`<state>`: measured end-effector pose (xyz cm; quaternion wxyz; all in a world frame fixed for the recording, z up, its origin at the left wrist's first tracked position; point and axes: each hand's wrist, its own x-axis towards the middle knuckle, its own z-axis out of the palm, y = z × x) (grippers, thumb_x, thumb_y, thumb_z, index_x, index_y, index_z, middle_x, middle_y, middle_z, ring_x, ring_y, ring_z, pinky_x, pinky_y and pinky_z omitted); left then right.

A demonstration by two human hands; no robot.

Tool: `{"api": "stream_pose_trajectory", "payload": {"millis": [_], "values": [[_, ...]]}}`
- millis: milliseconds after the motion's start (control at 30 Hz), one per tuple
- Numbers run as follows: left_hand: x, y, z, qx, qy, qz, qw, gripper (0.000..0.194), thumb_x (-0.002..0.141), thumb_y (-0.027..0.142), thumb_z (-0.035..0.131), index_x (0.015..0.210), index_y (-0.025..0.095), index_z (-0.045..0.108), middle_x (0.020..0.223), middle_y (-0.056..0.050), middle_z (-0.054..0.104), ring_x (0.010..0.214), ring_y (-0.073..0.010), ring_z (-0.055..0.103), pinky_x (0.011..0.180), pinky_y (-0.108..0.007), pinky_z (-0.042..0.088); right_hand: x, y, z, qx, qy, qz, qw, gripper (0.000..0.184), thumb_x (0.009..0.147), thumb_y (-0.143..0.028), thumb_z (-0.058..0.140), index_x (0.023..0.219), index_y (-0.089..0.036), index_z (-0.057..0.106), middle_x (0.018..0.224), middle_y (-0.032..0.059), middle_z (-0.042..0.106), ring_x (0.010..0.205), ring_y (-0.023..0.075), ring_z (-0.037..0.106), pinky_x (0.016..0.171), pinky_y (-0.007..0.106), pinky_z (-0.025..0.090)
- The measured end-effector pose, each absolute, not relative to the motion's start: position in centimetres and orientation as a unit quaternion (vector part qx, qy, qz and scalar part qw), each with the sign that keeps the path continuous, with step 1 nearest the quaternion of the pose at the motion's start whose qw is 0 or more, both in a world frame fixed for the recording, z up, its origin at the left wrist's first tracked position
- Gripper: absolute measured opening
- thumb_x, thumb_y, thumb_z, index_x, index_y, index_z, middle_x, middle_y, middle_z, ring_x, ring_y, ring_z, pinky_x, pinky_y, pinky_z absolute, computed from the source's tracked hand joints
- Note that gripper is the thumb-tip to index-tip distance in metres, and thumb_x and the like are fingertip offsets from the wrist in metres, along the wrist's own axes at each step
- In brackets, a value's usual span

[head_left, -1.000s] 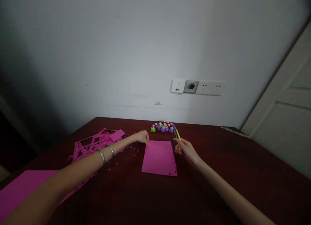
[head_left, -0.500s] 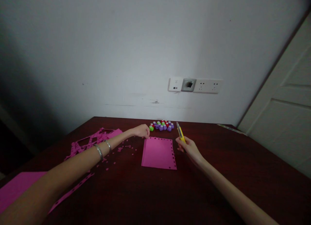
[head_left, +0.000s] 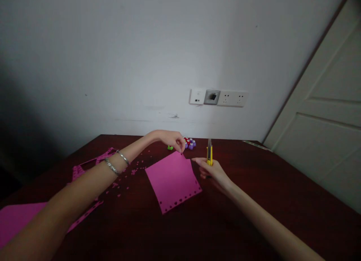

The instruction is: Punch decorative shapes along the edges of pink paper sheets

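Note:
A pink sheet of paper [head_left: 172, 181] lies turned at an angle on the dark table, a row of small punched holes along its near edge. My left hand [head_left: 172, 138], wearing bracelets at the wrist, pinches its far corner, which is slightly lifted. My right hand [head_left: 214, 174] is closed around a yellow utility knife [head_left: 209, 155], its blade pointing up and away. The forefinger of that hand reaches close to the sheet's right side; whether it touches cannot be told. Behind my left hand sit several small craft punches [head_left: 191, 144], purple, red and green, partly hidden.
To the left lie pink cut-out strips [head_left: 81, 170], scattered paper bits [head_left: 134, 172] and another pink sheet [head_left: 19, 216] partly under my left forearm. A flat strip [head_left: 257, 145] rests near the table's back right. Wall sockets [head_left: 232, 98] are above the table.
My left hand has moved right and now pinches the sheet's corner. The sheet has rotated, bringing a row of holes to the near side. The knife stays in my right hand, now more upright.

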<state>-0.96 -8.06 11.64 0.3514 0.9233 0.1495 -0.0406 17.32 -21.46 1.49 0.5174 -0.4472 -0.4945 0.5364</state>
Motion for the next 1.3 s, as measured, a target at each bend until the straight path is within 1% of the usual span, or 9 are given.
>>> {"api": "stream_pose_trajectory", "payload": {"millis": [233, 333, 400, 533, 667, 833, 1000, 1200, 1300], "values": [[2.0, -10.9, 7.2, 0.926, 0.136, -0.019, 0.353, 0.012, 0.071, 0.013, 0.056, 0.080, 0.016, 0.064, 0.072, 0.000, 0.063, 0.065, -0.0105, 0.055, 0.062, -0.023, 0.042, 15.8, -24.7, -1.2, -0.535, -0.496, 0.525, 0.439, 0.036, 0.059, -0.048, 0.070, 0.060, -0.016, 0.052, 0.045, -0.0083, 0.038, 0.038, 0.0038, 0.031, 0.038, 0.020, 0.022], [2.0, -13.4, 5.4, 0.943, 0.219, 0.121, 0.221, 0.019, 0.073, 0.011, 0.051, 0.090, 0.014, 0.060, 0.078, -0.003, 0.061, 0.070, -0.0125, 0.055, 0.065, -0.025, 0.044, 16.5, -25.6, -2.4, -0.568, -0.474, 0.532, 0.412, 0.037, 0.061, -0.052, 0.065, 0.064, -0.018, 0.048, 0.039, -0.0106, 0.034, 0.031, 0.0038, 0.027, 0.033, 0.020, 0.016], [1.4, -15.6, 4.2, 0.932, 0.262, 0.230, 0.100, 0.023, 0.078, 0.012, 0.045, 0.096, 0.013, 0.058, 0.093, -0.007, 0.060, 0.088, -0.0162, 0.054, 0.078, -0.030, 0.043, 17.3, -26.1, -2.9, -0.581, -0.468, 0.531, 0.403, 0.037, 0.061, -0.052, 0.065, 0.063, -0.019, 0.046, 0.037, -0.0111, 0.034, 0.029, 0.0038, 0.026, 0.031, 0.019, 0.015], [-0.9, -20.5, 1.2, 0.966, 0.195, 0.167, 0.018, 0.032, 0.088, 0.023, 0.036, 0.111, 0.010, 0.053, 0.109, -0.012, 0.057, 0.107, -0.0208, 0.048, 0.094, -0.035, 0.038, 18.8, -26.9, -3.5, -0.608, -0.482, 0.503, 0.382, 0.037, 0.063, -0.051, 0.062, 0.059, -0.020, 0.043, 0.035, -0.0110, 0.034, 0.027, 0.0039, 0.027, 0.029, 0.018, 0.018], [-3.1, -23.2, -1.3, 0.991, 0.106, 0.074, 0.027, 0.057, 0.088, 0.042, 0.036, 0.132, 0.006, 0.035, 0.139, -0.018, 0.032, 0.131, -0.0260, 0.024, 0.108, -0.037, 0.022, 19.7, -27.8, -4.4, -0.611, -0.518, 0.500, 0.328, 0.038, 0.065, -0.051, 0.061, 0.055, -0.020, 0.041, 0.034, -0.0109, 0.032, 0.027, 0.0036, 0.025, 0.027, 0.018, 0.018], [-4.0, -24.0, -1.8, 0.992, 0.091, 0.004, 0.090, 0.063, 0.088, 0.047, 0.033, 0.140, 0.014, 0.021, 0.146, -0.014, 0.013, 0.134, -0.0269, 0.013, 0.108, -0.040, 0.020, 20.3, -28.1, -4.5, -0.614, -0.547, 0.473, 0.317, 0.033, 0.070, -0.049, 0.057, 0.069, -0.017, 0.051, 0.042, -0.0088, 0.041, 0.028, 0.0033, 0.027, 0.027, 0.017, 0.019], [-4.3, -24.8, -1.6, 0.984, 0.136, -0.022, 0.109, 0.063, 0.087, 0.051, 0.032, 0.140, 0.019, 0.021, 0.147, -0.014, 0.013, 0.133, -0.0314, 0.017, 0.104, -0.047, 0.024, 21.5, -28.8, -3.2, -0.608, -0.522, 0.461, 0.382, 0.043, 0.074, -0.054, 0.052, 0.099, -0.019, 0.047, 0.054, -0.0092, 0.041, 0.032, 0.0031, 0.029, 0.029, 0.016, 0.020], [-4.3, -25.7, -1.6, 0.980, 0.166, -0.022, 0.104, 0.063, 0.085, 0.052, 0.038, 0.135, 0.014, 0.033, 0.140, -0.021, 0.029, 0.128, -0.0352, 0.027, 0.101, -0.049, 0.028, 21.9, -31.6, -2.6, -0.599, -0.494, 0.456, 0.435, 0.046, 0.077, -0.055, 0.047, 0.109, -0.023, 0.038, 0.065, -0.0054, 0.045, 0.039, 0.0046, 0.031, 0.034, 0.017, 0.021], [-4.0, -25.5, -2.0, 0.979, 0.163, -0.012, 0.122, 0.066, 0.084, 0.053, 0.040, 0.133, 0.010, 0.035, 0.142, -0.023, 0.023, 0.131, -0.0351, 0.019, 0.103, -0.047, 0.028, 21.7, -32.9, -2.9, -0.619, -0.544, 0.380, 0.420, 0.042, 0.082, -0.052, 0.042, 0.109, -0.021, 0.043, 0.068, -0.0011, 0.051, 0.045, 0.0086, 0.042, 0.039, 0.020, 0.031]]}}
